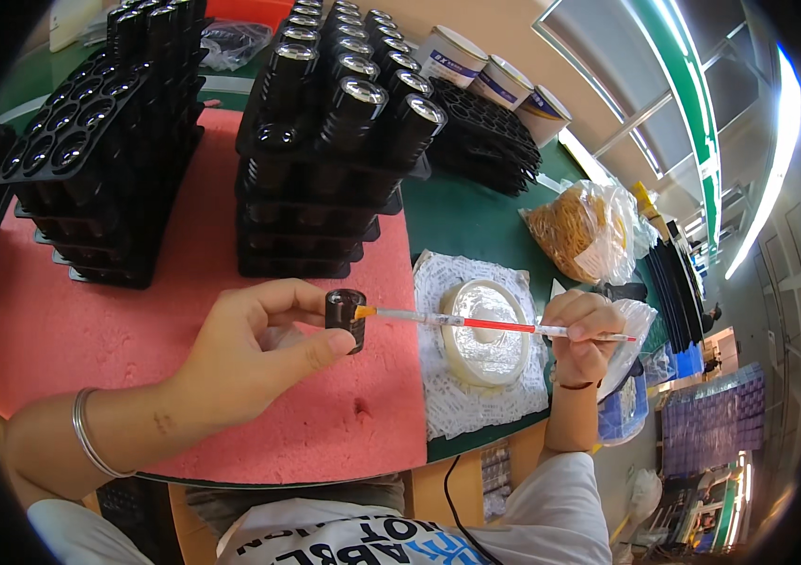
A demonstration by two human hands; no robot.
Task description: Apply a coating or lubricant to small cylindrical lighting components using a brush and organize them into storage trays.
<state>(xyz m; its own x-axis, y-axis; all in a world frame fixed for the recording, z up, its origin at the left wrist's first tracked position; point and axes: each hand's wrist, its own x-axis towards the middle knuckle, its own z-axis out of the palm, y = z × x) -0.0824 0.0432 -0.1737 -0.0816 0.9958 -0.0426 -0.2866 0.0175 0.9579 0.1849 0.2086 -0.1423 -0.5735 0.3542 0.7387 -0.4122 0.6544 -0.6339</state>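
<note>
Between the thumb and fingers of my left hand (245, 347) is a short black cylindrical part (345, 323), held above a pink foam mat (377, 414). My right hand (581, 330) pinches a thin paintbrush (499, 326) with a red and whitish handle. The orange bristle tip meets the black part on its right side; whether it reaches inside I cannot tell. Under the brush, a round whitish dish (457, 353) with a glossy surface rests on a printed paper sheet (438, 414).
Stacked black trays (297, 217) holding shiny-topped black cylinders stand ahead, with another tray stack (104, 202) at left. Behind are empty-looking black trays (485, 141) and several tins (457, 61). At right, a clear bag of yellowish rubber bands (575, 231) sits on the green table (457, 221).
</note>
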